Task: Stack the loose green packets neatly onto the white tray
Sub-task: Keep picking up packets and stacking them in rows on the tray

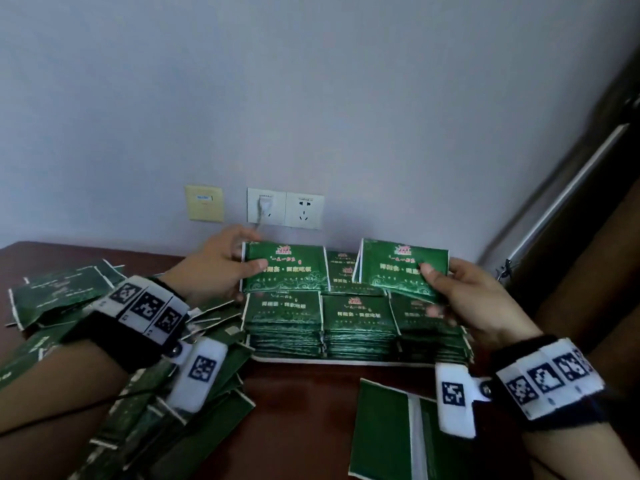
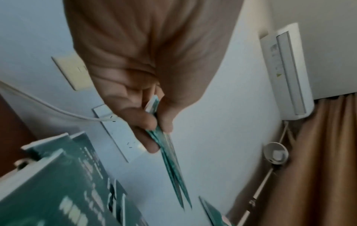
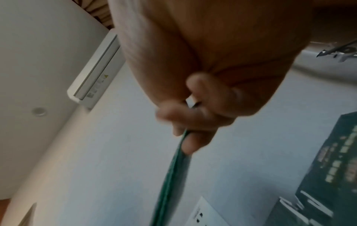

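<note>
L hand pinched packets, R hand pinched another batch | both held flat above tray stacks, prob for square set-down | loose pile left beside.

— How are the stacks arranged?
— Rows of stacked packets are set on the tray against the wall; a loose heap is spread left of it.
— And nearer?
— One packet is laid before the tray.
</note>
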`<state>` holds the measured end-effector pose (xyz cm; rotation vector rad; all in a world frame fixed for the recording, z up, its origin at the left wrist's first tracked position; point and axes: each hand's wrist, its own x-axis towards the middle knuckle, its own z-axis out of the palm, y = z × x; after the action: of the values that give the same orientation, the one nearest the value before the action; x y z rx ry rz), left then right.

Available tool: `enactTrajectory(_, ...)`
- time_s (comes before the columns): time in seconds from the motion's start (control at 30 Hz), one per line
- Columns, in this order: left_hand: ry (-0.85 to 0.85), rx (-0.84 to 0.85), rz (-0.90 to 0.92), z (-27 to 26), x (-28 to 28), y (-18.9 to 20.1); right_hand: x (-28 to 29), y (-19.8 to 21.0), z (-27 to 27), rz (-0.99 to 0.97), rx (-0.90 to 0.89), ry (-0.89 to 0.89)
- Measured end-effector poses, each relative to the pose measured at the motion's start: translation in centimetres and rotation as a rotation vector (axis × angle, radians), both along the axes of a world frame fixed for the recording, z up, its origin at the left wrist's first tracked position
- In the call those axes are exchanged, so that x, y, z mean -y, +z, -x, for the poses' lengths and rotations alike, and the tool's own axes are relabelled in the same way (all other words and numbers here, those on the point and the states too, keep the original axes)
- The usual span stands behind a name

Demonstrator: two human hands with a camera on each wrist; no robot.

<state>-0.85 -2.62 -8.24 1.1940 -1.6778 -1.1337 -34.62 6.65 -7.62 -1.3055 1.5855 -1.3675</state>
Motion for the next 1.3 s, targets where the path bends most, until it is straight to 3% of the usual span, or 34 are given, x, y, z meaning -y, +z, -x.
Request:
enactTrajectory(0.1,0.138,-0.021,0.002,0.0,3.5,0.6,4.0,-0.5,-0.3,-0.004,0.064,-0.068)
enactTrajectory(0.2,0.205,0.053,-0.027,0.2,5.9,-0.1,7.1,-2.2,-1.1,-0.089,0.149,-0.010)
enactTrajectory(0.43,0.208,0.266,-0.110,0.5,8.8,-2.6,8.8,-3.8,-2.4,-0.245,0.261,0.037)
enactTrajectory(0.5,0.215,0.299,-0.119,1.0,8.8,-2.9,8.8,-3.9,-2.6,-0.252,0.181,-0.002)
enactTrajectory(0.7,0.221,0.583,0.010,1.7,8.8,-2.5,8.1,-3.8,-3.4,-0.277,-0.351,-0.128)
enactTrajectory(1.07,0.140,0.780,0.036,2.3,8.4,-2.5,6.9,-2.6,-3.8,-0.375,-0.873,-0.270)
enactTrajectory(1.13,0.124,0.794,0.040,2.3,8.3,-2.5,6.7,-2.2,-4.0,-0.280,-0.915,-0.228)
enactTrajectory(1.3,0.100,0.888,0.059,2.8,7.5,-2.2,7.3,-2.6,-4.8,-0.042,-0.959,0.128)
